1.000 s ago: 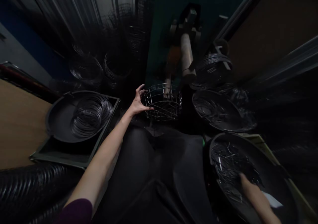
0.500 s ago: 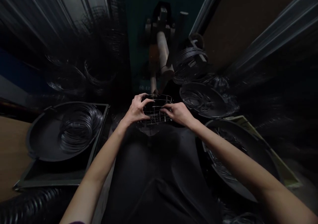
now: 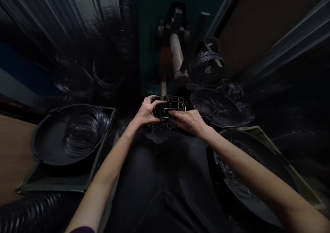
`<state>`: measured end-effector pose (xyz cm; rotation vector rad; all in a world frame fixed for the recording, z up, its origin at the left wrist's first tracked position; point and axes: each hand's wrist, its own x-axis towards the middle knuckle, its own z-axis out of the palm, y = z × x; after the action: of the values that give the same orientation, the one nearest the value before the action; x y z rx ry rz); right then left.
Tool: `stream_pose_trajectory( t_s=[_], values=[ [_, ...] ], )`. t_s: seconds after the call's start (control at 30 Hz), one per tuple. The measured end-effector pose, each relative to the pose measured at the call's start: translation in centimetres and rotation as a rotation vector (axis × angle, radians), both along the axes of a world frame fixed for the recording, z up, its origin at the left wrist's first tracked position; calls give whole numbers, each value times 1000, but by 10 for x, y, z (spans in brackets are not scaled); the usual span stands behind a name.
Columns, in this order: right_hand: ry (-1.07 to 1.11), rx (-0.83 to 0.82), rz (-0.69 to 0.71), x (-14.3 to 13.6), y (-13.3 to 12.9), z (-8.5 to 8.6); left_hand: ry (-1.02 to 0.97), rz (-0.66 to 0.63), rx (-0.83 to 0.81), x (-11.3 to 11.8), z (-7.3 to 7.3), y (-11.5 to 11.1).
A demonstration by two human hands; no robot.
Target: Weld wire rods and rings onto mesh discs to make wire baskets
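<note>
A round wire basket (image 3: 177, 104) with a grid of thin metal wires stands in front of me, at the lower end of a machine (image 3: 177, 50) with a pale metal arm. My left hand (image 3: 147, 112) curves round the basket's left side, thumb and fingers gripping its wires. On the near right side, my right hand (image 3: 189, 120) has its fingers closed together against the wires. Whether a small piece lies between those fingertips is too dark to see.
To the left, a black pan (image 3: 48, 140) with wire rings (image 3: 86, 131) rests on a green-edged frame. At right are a pan of wire rings (image 3: 216, 107) and a larger pan (image 3: 268, 154) with short wire pieces. A wire coil (image 3: 206, 66) sits beside the machine.
The view has shifted, so everything appears slightly further right. My right hand's fingers have moved lower and flatter against the basket's near side. My left hand keeps its hold.
</note>
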<state>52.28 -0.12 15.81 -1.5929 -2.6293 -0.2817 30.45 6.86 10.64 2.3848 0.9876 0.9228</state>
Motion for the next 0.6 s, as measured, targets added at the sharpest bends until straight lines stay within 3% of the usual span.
stream_pose_trajectory(
  t_s=[0.27, 0.47, 0.6],
  values=[
    [33, -24, -3, -2, 6, 5, -11, -20, -38, -2, 2, 7],
    [260, 18, -52, 5, -4, -4, -83, -33, -106, -2, 4, 10],
    [387, 89, -97, 10, 7, -10, -84, -13, -141, 0, 6, 22]
  ],
)
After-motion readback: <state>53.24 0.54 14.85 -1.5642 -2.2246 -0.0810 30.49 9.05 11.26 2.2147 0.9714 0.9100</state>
